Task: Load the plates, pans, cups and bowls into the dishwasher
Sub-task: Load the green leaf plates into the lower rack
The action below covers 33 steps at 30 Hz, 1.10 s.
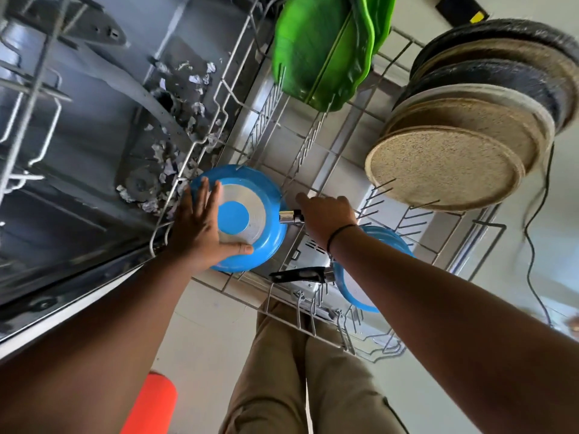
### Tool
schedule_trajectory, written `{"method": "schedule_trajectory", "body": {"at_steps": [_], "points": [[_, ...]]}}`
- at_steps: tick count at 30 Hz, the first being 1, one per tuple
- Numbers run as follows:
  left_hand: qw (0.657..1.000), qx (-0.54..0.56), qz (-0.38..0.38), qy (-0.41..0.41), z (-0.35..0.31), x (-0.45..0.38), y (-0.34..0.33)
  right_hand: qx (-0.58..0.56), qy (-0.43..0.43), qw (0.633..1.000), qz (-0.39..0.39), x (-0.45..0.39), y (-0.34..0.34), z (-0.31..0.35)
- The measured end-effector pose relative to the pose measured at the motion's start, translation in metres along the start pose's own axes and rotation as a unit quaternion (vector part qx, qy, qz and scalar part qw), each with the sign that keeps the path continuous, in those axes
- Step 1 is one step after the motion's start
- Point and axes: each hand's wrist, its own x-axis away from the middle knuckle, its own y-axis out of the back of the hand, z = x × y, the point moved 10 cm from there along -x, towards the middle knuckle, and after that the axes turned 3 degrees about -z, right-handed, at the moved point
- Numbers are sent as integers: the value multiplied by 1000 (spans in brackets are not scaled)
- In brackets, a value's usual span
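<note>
Over the rack (316,170), left hand (200,227) presses flat on blue pan (250,214), right hand (326,217) grips its handle (291,217).

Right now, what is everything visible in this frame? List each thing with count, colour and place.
blue pan: one, bottom facing the camera, near corner of the rack, held by both hands
second blue pan: one, black handle, front of the rack, partly behind the right forearm
green plates: at least two, standing at the rack's far side
speckled plates: several, tan with dark rims, standing at the right
dishwasher rack: one, grey wire, pulled out
paper scraps: many, whitish, on the tub floor
left hand: flat on the pan's bottom
right hand: gripping the pan's handle
</note>
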Motion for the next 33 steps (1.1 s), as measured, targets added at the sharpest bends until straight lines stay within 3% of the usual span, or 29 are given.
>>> {"method": "schedule_trajectory", "body": {"at_steps": [6,15,20,24,27,33], "points": [[1000,18,-1,9,3,0,0,23,-50,991,125,4,-34,-13],[996,87,-35,7,9,3,4,73,-41,996,22,12,-17,-3],[978,182,-45,94,38,6,-4,89,-19,996,8,-1,-7,1],[976,173,-92,90,36,16,-2,63,0,998,-8,-8,-8,0],[978,141,-127,87,26,27,-1,17,-2,1000,6,-21,-9,-7],[983,108,-125,86,19,28,-2,-15,-53,997,57,-30,-20,-32]]}}
